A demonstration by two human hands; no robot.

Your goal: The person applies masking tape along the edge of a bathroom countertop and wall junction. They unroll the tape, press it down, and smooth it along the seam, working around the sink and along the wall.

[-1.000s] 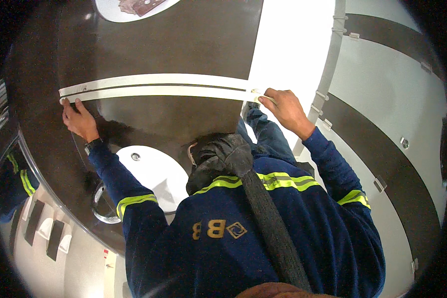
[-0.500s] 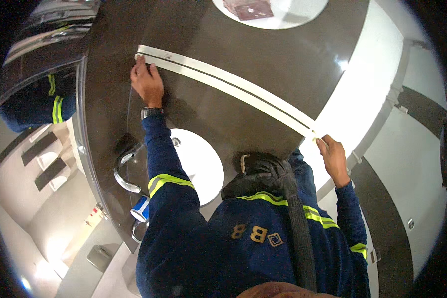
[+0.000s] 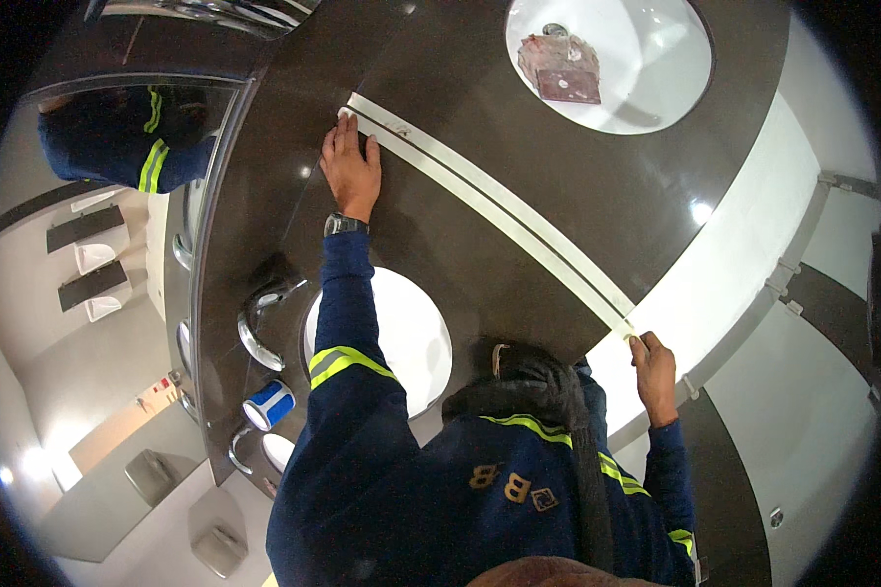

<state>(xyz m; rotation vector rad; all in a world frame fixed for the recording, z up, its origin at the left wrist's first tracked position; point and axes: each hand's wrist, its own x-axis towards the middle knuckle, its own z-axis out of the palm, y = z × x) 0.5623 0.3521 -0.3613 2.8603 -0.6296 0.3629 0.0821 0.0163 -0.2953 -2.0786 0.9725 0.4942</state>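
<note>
Two pale tape-like strips run side by side across a dark countertop (image 3: pixel 421 235), with a thin dark line between them: a nearer strip (image 3: pixel 431 164) and a farther strip (image 3: pixel 519 210). My left hand (image 3: pixel 351 178) lies at their far left end, fingers stretched out and fingertips on the strip end. Over at the counter's front edge, my right hand (image 3: pixel 655 374) pinches the end of the nearer strip between thumb and fingers. Faint dark smudges show on the farther strip close to my left hand.
Under my left arm is a white basin (image 3: pixel 416 342) with a chrome faucet (image 3: pixel 256 328). Beside the faucet stands a blue and white can (image 3: pixel 269 404). A second basin (image 3: pixel 656 59) at the back holds a dark reddish packet (image 3: pixel 568 83). A mirror (image 3: pixel 117 245) borders the left side.
The view has shifted, showing more of the back basin and the mirror. Both hands stay at the same strip ends.
</note>
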